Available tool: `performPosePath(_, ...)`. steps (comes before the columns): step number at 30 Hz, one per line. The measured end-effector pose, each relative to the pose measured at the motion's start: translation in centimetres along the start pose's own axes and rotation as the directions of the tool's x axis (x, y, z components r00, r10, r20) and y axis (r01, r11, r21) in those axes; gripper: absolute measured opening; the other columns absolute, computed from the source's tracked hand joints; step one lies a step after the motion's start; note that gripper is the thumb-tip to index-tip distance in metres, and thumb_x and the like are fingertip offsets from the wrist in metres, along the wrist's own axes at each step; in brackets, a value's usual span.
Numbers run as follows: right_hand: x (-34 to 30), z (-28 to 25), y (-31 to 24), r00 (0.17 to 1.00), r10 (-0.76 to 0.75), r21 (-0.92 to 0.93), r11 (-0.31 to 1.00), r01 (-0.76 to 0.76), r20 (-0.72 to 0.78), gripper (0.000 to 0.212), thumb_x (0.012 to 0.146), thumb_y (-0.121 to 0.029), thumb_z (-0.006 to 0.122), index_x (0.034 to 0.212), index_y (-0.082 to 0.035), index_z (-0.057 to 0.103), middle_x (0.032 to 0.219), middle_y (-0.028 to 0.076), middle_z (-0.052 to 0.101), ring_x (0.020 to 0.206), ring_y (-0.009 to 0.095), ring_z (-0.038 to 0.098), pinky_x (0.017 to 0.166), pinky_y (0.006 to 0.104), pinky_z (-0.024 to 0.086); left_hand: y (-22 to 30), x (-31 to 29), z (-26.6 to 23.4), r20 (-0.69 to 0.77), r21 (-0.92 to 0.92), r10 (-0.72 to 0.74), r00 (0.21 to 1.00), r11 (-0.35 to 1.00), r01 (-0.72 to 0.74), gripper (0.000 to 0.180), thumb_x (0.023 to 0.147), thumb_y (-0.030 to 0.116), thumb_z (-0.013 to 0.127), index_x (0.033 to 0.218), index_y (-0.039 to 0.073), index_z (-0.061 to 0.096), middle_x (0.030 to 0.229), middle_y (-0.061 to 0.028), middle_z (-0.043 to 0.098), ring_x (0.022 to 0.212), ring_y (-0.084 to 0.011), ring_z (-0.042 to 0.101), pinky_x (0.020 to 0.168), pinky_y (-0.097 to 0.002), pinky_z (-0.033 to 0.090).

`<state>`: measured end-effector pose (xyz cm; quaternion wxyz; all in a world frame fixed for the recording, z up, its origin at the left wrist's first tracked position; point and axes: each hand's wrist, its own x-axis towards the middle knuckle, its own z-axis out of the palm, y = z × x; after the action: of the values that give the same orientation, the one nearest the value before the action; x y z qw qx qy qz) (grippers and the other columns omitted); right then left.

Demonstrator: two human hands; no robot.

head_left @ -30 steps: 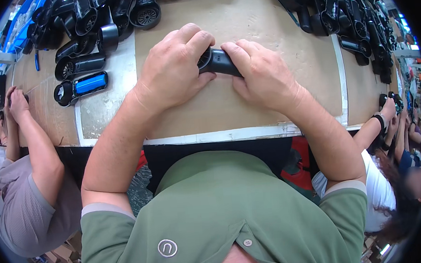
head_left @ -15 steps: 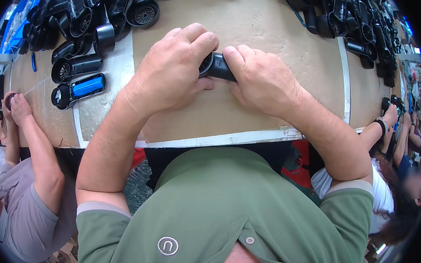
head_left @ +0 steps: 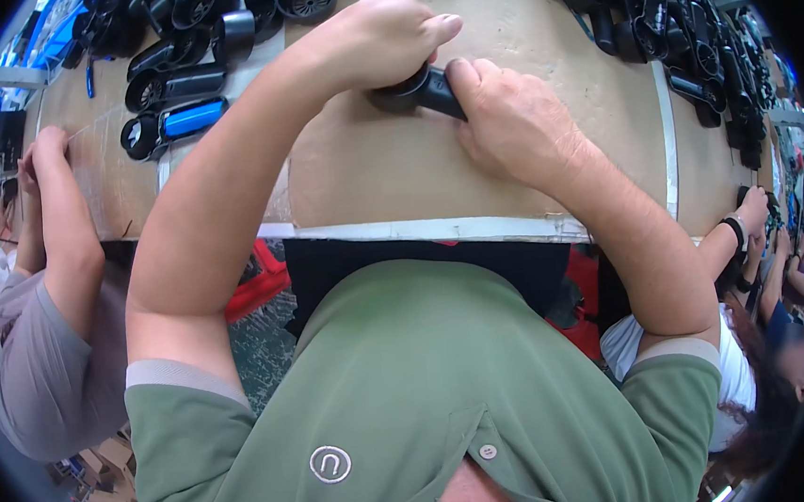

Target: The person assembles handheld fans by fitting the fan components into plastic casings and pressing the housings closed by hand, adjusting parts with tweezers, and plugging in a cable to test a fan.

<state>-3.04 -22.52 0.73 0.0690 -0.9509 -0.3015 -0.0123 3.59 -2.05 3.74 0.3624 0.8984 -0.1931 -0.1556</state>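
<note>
My right hand (head_left: 519, 119) is wrapped round the handle of a black plastic device with a round head (head_left: 401, 94), held over the table's middle. The device's round end points left and its handle runs into my right palm. Just beyond the head is my left hand (head_left: 385, 40), fingers curled under and thumb pointing right. It overlaps the far edge of the device; whatever its fingers hold is hidden behind the hand.
A similar black device with a blue insert (head_left: 191, 119) lies on the left, beside heaped black housings (head_left: 199, 7). Another pile of black housings (head_left: 658, 28) is at the far right. A co-worker's arm (head_left: 68, 211) is at the left and a wristbanded hand (head_left: 751, 211) at the right.
My left hand has moved away from me and turned, so the device's round head shows more. My right hand keeps its grip. The view has shifted slightly.
</note>
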Motion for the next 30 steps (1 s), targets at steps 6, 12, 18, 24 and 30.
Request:
performPosePath(6, -0.1, 0.1, 0.0, 0.999, -0.026, -0.01, 1.0, 0.026, -0.03, 0.01, 0.104, -0.01, 0.054, 0.106, -0.001, 0.056, 0.091, 0.02, 0.068, 0.073, 0.039, 0.072, 0.072, 0.0493, 0.06, -2.3, 2.4, 1.0, -0.048, 0.239, -0.004, 0.999, 0.971, 0.015, 0.042, 0.103, 0.035, 0.065, 0.089, -0.003, 0.077, 0.088, -0.0187, 0.075, 0.079, -0.0337, 0.068, 0.079, -0.0417, 0.058)
performPosePath(12, 0.0, 0.1, 0.1, 0.999, -0.032, 0.002, 0.999, 0.032, -0.008, 0.009, 0.103, -0.009, 0.055, 0.104, -0.001, 0.056, 0.09, 0.02, 0.068, 0.074, 0.038, 0.072, 0.071, 0.0495, 0.06, -4.7, 4.5, 2.3, -0.047, 0.403, 0.125, 0.991, 0.91, -0.096, 0.039, 0.097, 0.03, 0.069, 0.087, -0.006, 0.078, 0.096, -0.0278, 0.08, 0.089, -0.0435, 0.075, 0.085, -0.0475, 0.06)
performPosePath(18, -0.1, 0.1, -0.2, 0.999, -0.029, 0.011, 1.0, 0.029, -0.021, 0.008, 0.103, -0.008, 0.055, 0.103, -0.001, 0.056, 0.088, 0.019, 0.068, 0.07, 0.037, 0.072, 0.067, 0.0482, 0.06, -4.3, 4.0, 2.4, -0.105, 0.404, 0.096, 0.99, 0.914, -0.046, 0.035, 0.098, 0.025, 0.067, 0.086, -0.006, 0.077, 0.094, -0.0269, 0.079, 0.087, -0.0441, 0.073, 0.085, -0.0471, 0.06)
performPosePath(24, 0.0, 0.1, -0.2, 1.0, -0.017, 0.008, 1.0, 0.017, -0.01, 0.006, 0.103, -0.007, 0.056, 0.103, -0.001, 0.056, 0.085, 0.019, 0.068, 0.065, 0.037, 0.07, 0.063, 0.0466, 0.059, -3.2, 3.7, 1.9, -0.1, 0.416, 0.032, 0.994, 0.909, 0.012, 0.032, 0.099, 0.022, 0.066, 0.091, -0.006, 0.078, 0.097, -0.0259, 0.079, 0.088, -0.0427, 0.073, 0.085, -0.0463, 0.06)
performPosePath(30, 0.0, 0.0, -0.1, 1.0, -0.022, -0.02, 1.0, 0.022, 0.001, 0.007, 0.103, -0.009, 0.057, 0.102, -0.002, 0.056, 0.086, 0.018, 0.068, 0.069, 0.036, 0.072, 0.065, 0.0462, 0.06, -1.9, 3.5, 1.3, -0.013, 0.403, -0.079, 0.997, 0.912, 0.078, 0.03, 0.103, 0.021, 0.064, 0.103, -0.005, 0.079, 0.109, -0.0233, 0.08, 0.096, -0.0388, 0.074, 0.087, -0.0452, 0.06)
